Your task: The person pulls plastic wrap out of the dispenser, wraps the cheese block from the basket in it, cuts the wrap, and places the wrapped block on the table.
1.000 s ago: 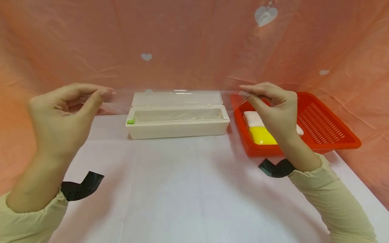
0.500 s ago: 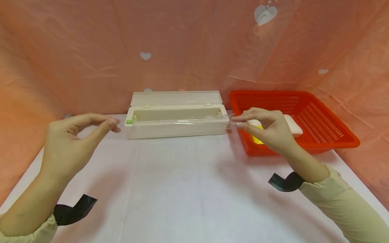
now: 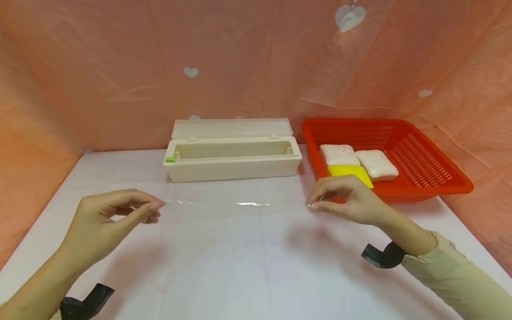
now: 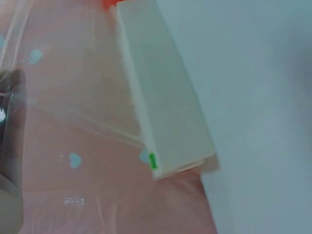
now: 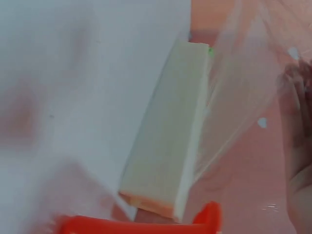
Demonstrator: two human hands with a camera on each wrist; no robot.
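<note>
Thin, clear plastic film (image 3: 252,204) stretches between the left hand (image 3: 98,224) and the right hand (image 3: 356,202) above the white desk (image 3: 240,275), each grip pinching one end, and could fold and cling to itself if either pinch slips or slackens.

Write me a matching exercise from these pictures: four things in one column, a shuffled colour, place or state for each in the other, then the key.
Things
1. clear film
2. long box
3. basket
4. green tab

Descriptions
A. red, with slots in its sides
B. on one end of an off-white container
C. stretched between the left hand and the right hand
D. off-white, its lid raised

Pairs: 1-C, 2-D, 3-A, 4-B
</note>
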